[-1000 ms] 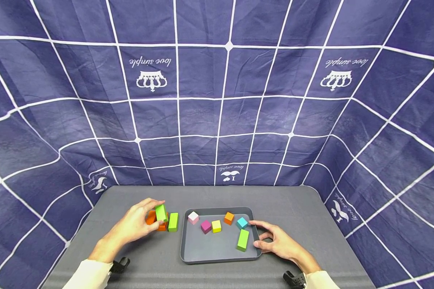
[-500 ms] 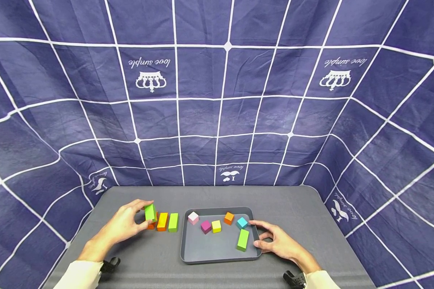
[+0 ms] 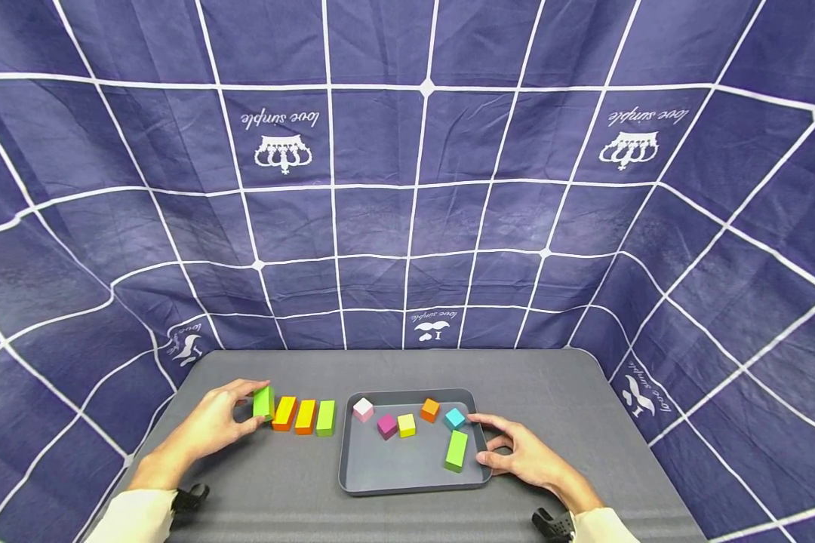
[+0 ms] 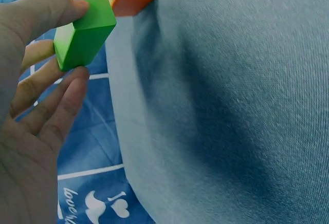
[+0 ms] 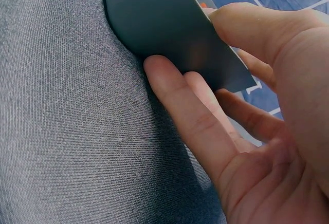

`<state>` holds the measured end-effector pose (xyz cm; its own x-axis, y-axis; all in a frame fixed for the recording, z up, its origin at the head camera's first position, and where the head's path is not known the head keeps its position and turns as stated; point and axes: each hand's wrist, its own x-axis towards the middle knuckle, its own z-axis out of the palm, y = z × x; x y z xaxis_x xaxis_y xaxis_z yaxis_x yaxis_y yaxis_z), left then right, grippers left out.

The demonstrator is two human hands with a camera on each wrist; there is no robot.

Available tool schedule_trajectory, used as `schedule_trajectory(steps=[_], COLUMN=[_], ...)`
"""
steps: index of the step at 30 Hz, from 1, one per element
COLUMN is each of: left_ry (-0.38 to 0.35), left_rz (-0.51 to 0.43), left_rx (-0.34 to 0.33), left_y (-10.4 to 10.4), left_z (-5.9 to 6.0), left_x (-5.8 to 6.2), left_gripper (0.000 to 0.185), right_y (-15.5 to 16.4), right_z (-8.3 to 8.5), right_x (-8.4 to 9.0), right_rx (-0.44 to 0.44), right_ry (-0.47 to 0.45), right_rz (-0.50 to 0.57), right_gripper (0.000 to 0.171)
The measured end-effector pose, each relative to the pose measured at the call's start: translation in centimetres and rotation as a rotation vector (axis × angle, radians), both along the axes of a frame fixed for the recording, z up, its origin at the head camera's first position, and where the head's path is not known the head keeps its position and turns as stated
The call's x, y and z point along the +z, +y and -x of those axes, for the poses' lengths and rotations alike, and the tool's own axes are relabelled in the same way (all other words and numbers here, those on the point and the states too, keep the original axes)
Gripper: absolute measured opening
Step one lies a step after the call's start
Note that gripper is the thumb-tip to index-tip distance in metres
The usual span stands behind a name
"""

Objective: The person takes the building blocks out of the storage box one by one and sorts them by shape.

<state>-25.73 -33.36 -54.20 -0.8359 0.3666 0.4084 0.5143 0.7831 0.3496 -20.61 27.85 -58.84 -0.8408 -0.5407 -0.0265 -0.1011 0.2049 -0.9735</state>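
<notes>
My left hand (image 3: 207, 422) pinches a green rectangular block (image 3: 263, 403) between thumb and fingertips, at the left end of a row of blocks. In the left wrist view the thumb lies on one face of the held green block (image 4: 85, 29); I cannot tell whether it touches the table. To its right stand two yellow-topped orange blocks (image 3: 284, 413) and another green block (image 3: 325, 418). My right hand (image 3: 526, 452) grips the right side of a grey tray (image 3: 407, 490). In the right wrist view its thumb lies over the tray's rim, with fingers against the outer wall (image 5: 159, 23).
Inside the tray are a pink cube (image 3: 363, 409), a magenta cube (image 3: 387, 427), a yellow cube (image 3: 406, 425), an orange cube (image 3: 430, 410), a blue cube (image 3: 455, 418) and a green block (image 3: 456, 452). A blue gridded cloth (image 3: 407, 226) hangs behind the grey table (image 3: 550, 385).
My left hand has carried the green block leftward past the two orange blocks and lower, uncovering them. The right hand and tray have stayed still.
</notes>
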Motion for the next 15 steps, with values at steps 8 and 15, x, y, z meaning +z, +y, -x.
schedule_trajectory(steps=[8, 15], left_ry=[-0.063, -0.112], left_rz=[-0.039, -0.085], left_rx=[-0.041, -0.080], left_y=[-0.9, -1.4], left_z=[0.6, 1.1], left_x=[-1.4, -2.9], left_gripper=[0.063, 0.057], right_y=[0.0, 0.0], right_z=[0.0, 0.0], right_x=[0.0, 0.1], right_rx=[-0.003, -0.008], right_ry=[0.006, 0.009], right_rz=[-0.006, -0.015], right_gripper=[0.075, 0.075])
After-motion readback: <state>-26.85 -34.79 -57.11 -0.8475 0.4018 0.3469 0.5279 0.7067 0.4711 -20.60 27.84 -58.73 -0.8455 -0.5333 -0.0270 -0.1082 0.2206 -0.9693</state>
